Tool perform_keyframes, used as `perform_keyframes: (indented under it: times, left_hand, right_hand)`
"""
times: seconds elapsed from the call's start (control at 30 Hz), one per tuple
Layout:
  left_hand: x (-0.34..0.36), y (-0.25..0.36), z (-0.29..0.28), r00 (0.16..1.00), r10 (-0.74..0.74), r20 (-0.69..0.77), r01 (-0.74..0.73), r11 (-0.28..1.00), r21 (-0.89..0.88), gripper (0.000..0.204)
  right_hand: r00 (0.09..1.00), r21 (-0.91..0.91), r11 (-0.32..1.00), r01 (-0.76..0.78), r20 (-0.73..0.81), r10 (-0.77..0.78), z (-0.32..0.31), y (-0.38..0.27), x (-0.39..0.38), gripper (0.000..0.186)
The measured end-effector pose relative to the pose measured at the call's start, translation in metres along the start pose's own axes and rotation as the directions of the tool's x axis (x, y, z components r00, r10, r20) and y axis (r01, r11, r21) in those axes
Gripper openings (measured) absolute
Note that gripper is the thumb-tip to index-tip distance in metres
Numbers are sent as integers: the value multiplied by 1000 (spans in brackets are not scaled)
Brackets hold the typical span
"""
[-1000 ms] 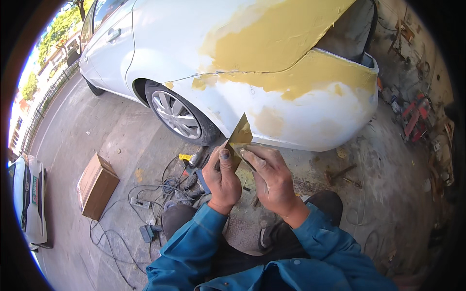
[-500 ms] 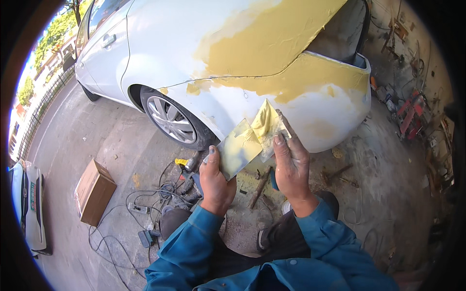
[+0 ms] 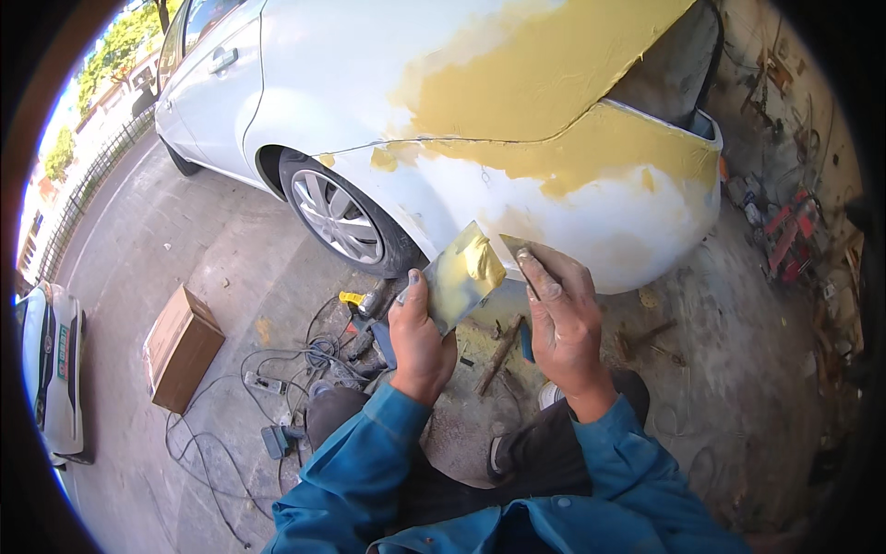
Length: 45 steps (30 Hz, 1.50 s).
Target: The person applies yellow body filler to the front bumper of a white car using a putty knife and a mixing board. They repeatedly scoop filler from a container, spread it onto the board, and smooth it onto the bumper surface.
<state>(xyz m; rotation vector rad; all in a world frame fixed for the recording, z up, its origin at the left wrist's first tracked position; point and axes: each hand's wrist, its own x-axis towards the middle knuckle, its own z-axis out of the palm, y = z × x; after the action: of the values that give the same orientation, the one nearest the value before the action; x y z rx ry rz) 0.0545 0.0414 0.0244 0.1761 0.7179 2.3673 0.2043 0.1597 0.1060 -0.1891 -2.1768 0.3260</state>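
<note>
My left hand (image 3: pixel 420 337) grips a flat metal plate (image 3: pixel 457 277) smeared with yellow body filler, tilted up toward the car. My right hand (image 3: pixel 561 319) holds a thin putty spreader (image 3: pixel 517 257) edge-on just right of the plate, its blade close to the blob of filler. Both hands hover in front of the white car's rear quarter panel (image 3: pixel 517 111), which carries wide patches of yellow filler. Blue sleeves cover both forearms.
A rear wheel (image 3: pixel 340 217) stands left of the hands. On the concrete lie a cardboard box (image 3: pixel 182 346), tangled cables and power tools (image 3: pixel 341 346), sticks and debris. Red tools and clutter (image 3: pixel 784 240) sit at the right. Another white car (image 3: pixel 51 365) is at far left.
The plate has swung from edge-on to flat and now lies lower in my left hand. My right hand moved off the plate's top edge to its right side with the spreader.
</note>
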Motion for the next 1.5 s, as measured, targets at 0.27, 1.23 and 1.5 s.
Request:
perform_keyframes:
  times: [0.27,1.23,1.5]
  left_hand:
    - [8,7,-12,966,253,58,-259,924,280,44]
    - [0,16,7,930,350,114,-366,853,371,44]
    - [-4,2,8,996,-65,65,66,998,-6,50]
  right_hand:
    - [973,-86,991,98,217,-78,40,-26,-38,47]
    - [937,461,820,-340,89,338,9,4,-30,29]
    - [903,600,754,-268,-116,414,38,-17,5,37]
